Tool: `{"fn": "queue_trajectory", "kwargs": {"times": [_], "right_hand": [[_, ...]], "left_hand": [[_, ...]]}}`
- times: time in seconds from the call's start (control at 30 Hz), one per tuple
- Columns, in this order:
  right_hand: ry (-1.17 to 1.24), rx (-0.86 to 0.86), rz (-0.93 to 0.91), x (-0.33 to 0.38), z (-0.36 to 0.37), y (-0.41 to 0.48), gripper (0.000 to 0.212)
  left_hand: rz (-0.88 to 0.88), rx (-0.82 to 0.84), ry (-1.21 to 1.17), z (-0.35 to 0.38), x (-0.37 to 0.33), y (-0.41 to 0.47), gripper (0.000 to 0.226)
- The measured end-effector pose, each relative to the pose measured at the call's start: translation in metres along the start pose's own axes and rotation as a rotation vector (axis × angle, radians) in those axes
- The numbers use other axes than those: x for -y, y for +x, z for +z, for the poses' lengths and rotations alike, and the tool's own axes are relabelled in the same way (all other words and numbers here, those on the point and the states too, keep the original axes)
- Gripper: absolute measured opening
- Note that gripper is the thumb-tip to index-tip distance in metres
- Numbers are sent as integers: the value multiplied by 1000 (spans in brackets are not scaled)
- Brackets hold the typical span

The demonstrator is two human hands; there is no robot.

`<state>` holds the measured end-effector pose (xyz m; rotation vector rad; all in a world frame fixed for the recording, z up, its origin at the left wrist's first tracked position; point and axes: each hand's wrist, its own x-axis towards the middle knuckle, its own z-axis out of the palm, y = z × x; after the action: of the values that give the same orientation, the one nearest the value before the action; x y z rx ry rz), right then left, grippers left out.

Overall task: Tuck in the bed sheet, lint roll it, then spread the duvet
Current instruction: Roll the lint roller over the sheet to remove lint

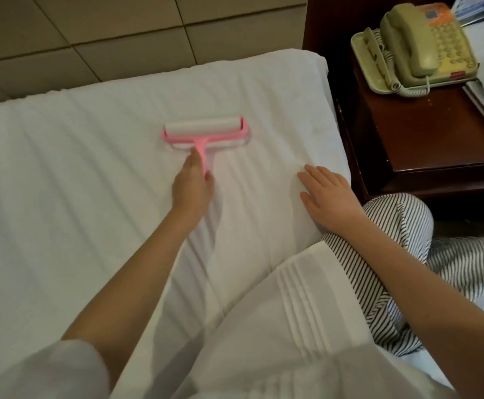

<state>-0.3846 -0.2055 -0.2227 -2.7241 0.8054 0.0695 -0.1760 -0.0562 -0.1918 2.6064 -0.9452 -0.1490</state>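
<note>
Padded tan wall panels point(91, 33) ran behind the bed, with the white bed sheet point(76, 174) stretched across it, faintly creased. Left grip point(192, 184) was curled round the pink handle of the lint roller point(204, 131), roll down on the sheet. Right grip point(325, 194) lay flat, fingers spread, pressing the sheet near the nightstand point(422, 133) and its telephone point(416, 47).

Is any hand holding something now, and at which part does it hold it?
The left hand grips the pink lint roller by its handle. The right hand holds nothing; it rests flat on the bed sheet.
</note>
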Motion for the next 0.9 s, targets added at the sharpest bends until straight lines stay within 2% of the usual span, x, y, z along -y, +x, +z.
{"fn": "queue_trajectory", "kwargs": {"times": [0.13, 0.23, 0.33, 0.4, 0.5, 0.57, 0.63, 0.7, 0.8, 0.9], "right_hand": [[15, -46, -1, -1, 0, 1, 47], [28, -51, 2, 1, 3, 4, 44], [32, -80, -13, 6, 4, 7, 40], [45, -111, -5, 8, 5, 7, 43], [62, -156, -7, 10, 11, 6, 56], [45, -168, 7, 13, 13, 6, 51], [25, -181, 6, 17, 12, 7, 47], [24, -178, -3, 23, 11, 7, 48], [60, -162, -8, 33, 13, 9, 50], [67, -136, -27, 45, 20, 13, 49]], "left_hand": [[-31, 43, 53, -3, -1, -30, 60], [94, 88, 55, -17, 23, -122, 63], [193, 131, 137, -31, 39, -184, 53], [201, 133, 153, -39, 41, -179, 54], [175, 62, 143, -37, 30, -117, 52], [99, 12, 106, -18, 19, -56, 58], [49, 53, 29, -5, 3, -5, 61], [4, 39, -16, -1, -11, 14, 60], [-9, 33, 27, -2, -5, -23, 60], [134, 74, 24, -8, 21, -104, 65]]}}
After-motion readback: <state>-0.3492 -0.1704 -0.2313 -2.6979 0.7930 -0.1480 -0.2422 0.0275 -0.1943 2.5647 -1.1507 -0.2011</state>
